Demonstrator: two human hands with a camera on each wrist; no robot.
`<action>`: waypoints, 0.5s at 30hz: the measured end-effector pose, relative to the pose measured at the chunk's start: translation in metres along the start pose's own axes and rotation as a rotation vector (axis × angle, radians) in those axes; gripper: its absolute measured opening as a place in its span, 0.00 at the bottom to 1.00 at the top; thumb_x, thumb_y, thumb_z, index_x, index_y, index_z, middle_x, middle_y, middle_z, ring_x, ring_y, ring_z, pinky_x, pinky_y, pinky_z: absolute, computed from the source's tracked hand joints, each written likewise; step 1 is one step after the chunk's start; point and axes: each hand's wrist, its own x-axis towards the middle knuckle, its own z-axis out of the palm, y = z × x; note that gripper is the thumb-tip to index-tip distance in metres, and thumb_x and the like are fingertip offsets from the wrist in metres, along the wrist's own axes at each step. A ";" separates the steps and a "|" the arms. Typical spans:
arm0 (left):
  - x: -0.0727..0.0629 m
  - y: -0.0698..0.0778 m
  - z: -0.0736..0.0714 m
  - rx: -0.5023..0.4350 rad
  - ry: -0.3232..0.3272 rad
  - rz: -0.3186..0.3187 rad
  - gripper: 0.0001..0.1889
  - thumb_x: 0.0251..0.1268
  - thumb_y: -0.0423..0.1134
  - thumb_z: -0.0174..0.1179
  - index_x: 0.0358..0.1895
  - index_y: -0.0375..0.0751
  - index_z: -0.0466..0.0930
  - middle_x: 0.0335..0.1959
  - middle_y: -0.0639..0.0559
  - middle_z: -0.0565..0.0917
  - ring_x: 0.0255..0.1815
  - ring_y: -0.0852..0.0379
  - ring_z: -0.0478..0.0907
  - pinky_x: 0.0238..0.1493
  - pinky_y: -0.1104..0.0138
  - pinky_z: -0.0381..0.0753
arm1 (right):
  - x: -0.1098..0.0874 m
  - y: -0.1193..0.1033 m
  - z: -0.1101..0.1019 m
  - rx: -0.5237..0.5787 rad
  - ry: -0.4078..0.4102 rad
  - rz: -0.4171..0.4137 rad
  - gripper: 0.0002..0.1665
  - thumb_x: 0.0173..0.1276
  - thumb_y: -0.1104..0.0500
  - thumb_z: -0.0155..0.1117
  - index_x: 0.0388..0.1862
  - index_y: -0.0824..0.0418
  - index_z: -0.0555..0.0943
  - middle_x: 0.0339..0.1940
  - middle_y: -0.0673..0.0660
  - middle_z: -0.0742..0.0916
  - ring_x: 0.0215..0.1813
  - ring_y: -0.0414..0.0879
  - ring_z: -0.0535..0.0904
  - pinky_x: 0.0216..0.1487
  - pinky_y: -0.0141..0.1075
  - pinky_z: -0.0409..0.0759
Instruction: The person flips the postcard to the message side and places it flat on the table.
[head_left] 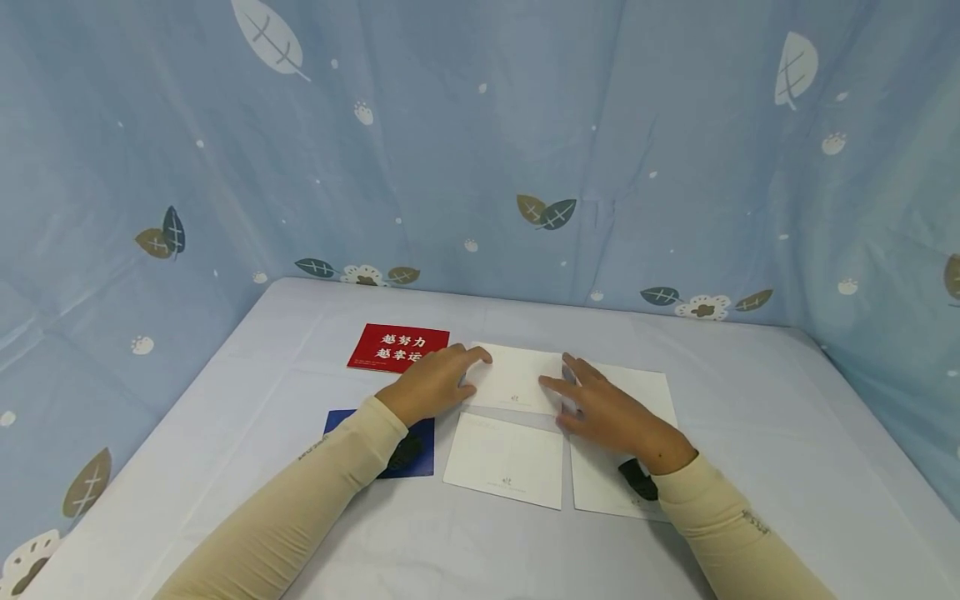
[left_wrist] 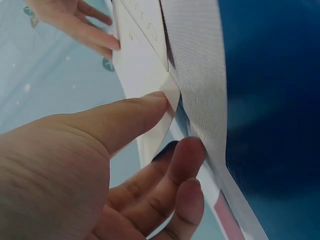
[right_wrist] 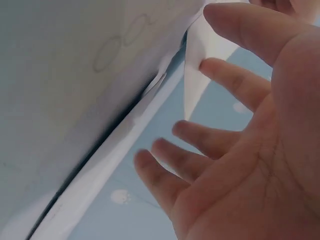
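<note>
One upper white card (head_left: 512, 375) is flanked on both sides, with twelve o'clock taken as the far side of the table (head_left: 750, 400): its nine o'clock edge is touched by the left hand (head_left: 433, 385), whose fingers are loosely bent and parted from the thumb, and its three o'clock side by the right hand (head_left: 615, 417), whose fingers are spread with nothing gripped. A lower white card (head_left: 504, 460) is seen at six o'clock, a larger white sheet (head_left: 600, 482) at four, a blue card (head_left: 426, 446) at eight and a red card (head_left: 393, 343) just past nine. The upper white card is probably best guided flat, by light, matched fingertip pressure, without the larger white sheet being dragged.
</note>
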 end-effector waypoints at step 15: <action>-0.001 0.000 0.003 0.039 -0.026 -0.013 0.26 0.64 0.43 0.69 0.66 0.55 0.78 0.57 0.46 0.80 0.54 0.51 0.81 0.54 0.58 0.85 | -0.001 -0.015 0.002 -0.066 -0.106 -0.097 0.28 0.71 0.56 0.66 0.69 0.57 0.76 0.74 0.62 0.74 0.75 0.60 0.68 0.68 0.53 0.73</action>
